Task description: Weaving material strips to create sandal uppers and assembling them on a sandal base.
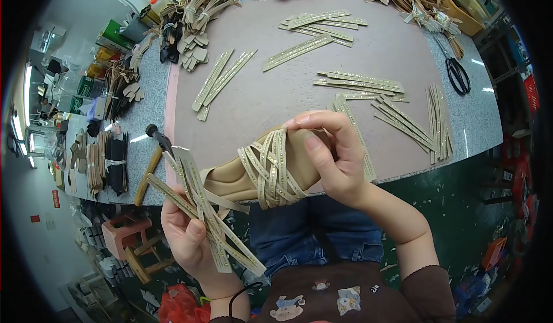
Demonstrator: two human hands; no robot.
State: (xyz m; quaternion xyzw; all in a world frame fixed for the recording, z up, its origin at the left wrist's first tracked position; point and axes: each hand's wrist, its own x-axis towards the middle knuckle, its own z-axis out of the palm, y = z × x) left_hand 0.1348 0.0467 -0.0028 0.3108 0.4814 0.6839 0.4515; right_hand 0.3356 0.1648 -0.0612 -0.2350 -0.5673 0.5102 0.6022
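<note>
In my right hand (341, 160) is a beige sandal (227, 179), gripped at one end between thumb and fingers. Crossed straps (272, 167) with shiny gold studs wrap over its middle, and its other end points left. My left hand (187, 239) is closed on several loose beige straps (206, 210), also studded in gold, which fan out and cross one another. Their upper ends overlap the sandal's left end in the picture; whether they touch it I cannot tell. More studded straps (360, 82) lie in groups on the pinkish mat (242, 104) beyond my hands.
A hammer (151, 170) with a wooden handle lies at the table's left edge. Black-handled scissors (458, 75) rest at the right. Bundles of tied leather strips (193, 26) line the far left, with more strips (415, 0) at the back right. A pink stool (124, 231) stands below left.
</note>
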